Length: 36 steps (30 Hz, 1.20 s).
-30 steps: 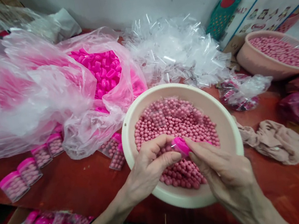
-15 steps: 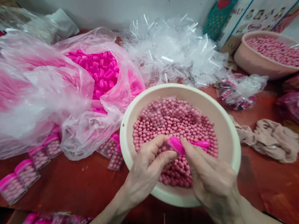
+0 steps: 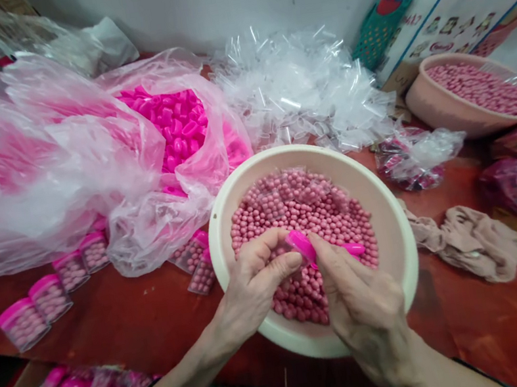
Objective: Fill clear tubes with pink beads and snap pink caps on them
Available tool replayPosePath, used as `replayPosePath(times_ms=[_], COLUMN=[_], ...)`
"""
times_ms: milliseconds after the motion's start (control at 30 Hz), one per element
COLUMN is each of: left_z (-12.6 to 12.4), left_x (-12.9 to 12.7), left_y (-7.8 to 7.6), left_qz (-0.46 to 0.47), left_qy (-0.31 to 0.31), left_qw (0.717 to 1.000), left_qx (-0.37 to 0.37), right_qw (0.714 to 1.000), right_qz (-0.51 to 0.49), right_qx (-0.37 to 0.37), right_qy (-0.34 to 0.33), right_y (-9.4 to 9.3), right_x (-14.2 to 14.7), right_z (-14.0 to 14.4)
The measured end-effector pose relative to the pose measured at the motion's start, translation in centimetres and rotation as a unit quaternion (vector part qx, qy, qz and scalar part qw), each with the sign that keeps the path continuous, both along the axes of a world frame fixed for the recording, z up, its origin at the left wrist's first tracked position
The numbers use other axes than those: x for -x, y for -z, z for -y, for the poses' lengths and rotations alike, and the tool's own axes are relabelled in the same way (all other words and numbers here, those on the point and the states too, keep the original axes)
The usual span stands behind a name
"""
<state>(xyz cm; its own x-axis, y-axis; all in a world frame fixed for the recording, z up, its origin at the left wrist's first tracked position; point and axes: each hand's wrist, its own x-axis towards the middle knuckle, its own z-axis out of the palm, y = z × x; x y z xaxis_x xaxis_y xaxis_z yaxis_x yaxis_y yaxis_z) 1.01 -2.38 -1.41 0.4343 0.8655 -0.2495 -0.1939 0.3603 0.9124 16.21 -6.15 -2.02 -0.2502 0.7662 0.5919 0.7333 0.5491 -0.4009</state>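
Head view: left hand (image 3: 249,285) and right hand (image 3: 363,308) meet over cream bowl (image 3: 394,223) of pink beads (image 3: 321,209), lower centre of frame. Right fingers pinch bright pink cap (image 3: 301,244); left fingers curl closed against it, item inside hidden. Cap between both hands, long axis slanting toward upper left. Second pink cap (image 3: 352,248) lies on beads, just right. Filled vials (image 3: 49,298) at left; bag of caps (image 3: 179,124) above; nothing blocks.
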Motion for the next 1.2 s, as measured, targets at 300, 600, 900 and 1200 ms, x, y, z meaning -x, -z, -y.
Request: replayPosePath(times_ms=[300,600,900,1200], left_z=[0.0,0.1,0.1,0.2], left_x=[-0.3,0.2,0.0,-0.2], left_y=[-0.5,-0.2,-0.4,-0.7], left_qz=[0.015,-0.018,-0.023,-0.018], left_qy=[-0.006,0.012,0.014,-0.002], left_qw=[1.0,1.0,0.999,1.0], left_qx=[0.012,-0.001,-0.024,-0.003], right_qw=[0.971,0.992,0.982,0.944], right_qz=[-0.127,0.103,-0.084,-0.211], right_qx=[0.203,-0.074,0.156,0.251], right_qy=[0.01,0.001,-0.063,0.035], right_y=[-1.9,0.4,-1.9,-2.9], right_x=[-1.5,-0.8,-2.1,-2.8], right_z=[-0.9,-0.2,-1.1,-2.6])
